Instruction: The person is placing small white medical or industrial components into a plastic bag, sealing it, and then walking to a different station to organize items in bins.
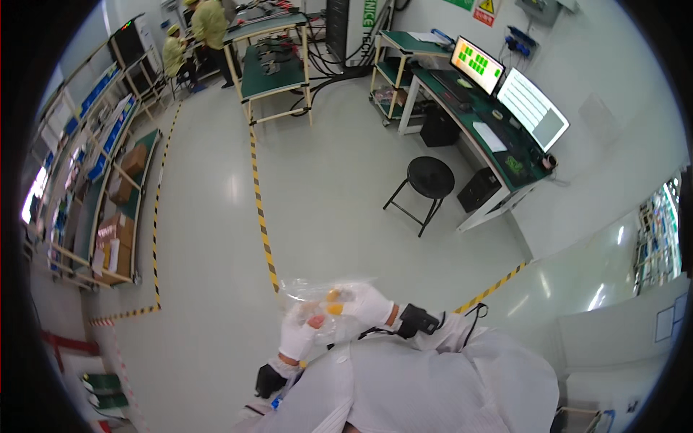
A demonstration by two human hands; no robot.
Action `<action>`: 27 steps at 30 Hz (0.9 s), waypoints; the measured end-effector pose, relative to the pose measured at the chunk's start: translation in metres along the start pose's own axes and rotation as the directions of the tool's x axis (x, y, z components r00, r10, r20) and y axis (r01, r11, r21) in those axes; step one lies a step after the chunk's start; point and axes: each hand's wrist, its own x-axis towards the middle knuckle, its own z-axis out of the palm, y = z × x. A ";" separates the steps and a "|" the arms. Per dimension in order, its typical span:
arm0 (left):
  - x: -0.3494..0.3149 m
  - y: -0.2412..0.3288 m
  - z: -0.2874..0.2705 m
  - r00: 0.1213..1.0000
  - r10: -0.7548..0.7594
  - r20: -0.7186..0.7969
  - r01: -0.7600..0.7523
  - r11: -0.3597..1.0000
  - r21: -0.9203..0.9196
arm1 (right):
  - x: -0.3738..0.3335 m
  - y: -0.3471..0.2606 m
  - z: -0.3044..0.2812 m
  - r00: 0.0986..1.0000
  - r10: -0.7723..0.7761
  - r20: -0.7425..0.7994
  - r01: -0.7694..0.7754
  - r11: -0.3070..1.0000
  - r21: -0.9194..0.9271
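Observation:
In front of my body, a clear plastic bag (317, 290) is spread between my two white-gloved hands. My left hand (297, 333) is closed on its lower left side, with a reddish fingertip showing. On the other side my right hand (367, 306) grips the bag, and orange-yellow tips show at its thumb and finger. Whether anything lies inside the bag I cannot tell. Black devices are strapped on both of my wrists, over white sleeves.
A black stool (431, 177) stands ahead to the right, by a green-topped desk (462, 108) with two monitors. Shelving with cardboard boxes (115, 238) lines the left. Yellow-black tape (260, 216) marks the floor. Two people (209, 29) work far off near a workbench (271, 76).

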 end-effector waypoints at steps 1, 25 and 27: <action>0.021 0.009 0.014 1.000 -0.003 0.018 0.002 1.000 0.023 | 0.006 -0.010 -0.024 0.999 0.029 -0.020 -0.029 1.000 -0.006; 0.678 0.175 0.070 0.716 0.206 0.667 -0.659 0.513 0.550 | 0.382 -0.145 -0.410 0.957 -0.247 -0.151 0.045 0.643 -0.764; 0.733 0.193 0.079 0.635 0.350 0.688 -0.771 0.342 0.537 | 0.418 -0.149 -0.447 0.907 -0.339 -0.250 0.063 0.697 -0.715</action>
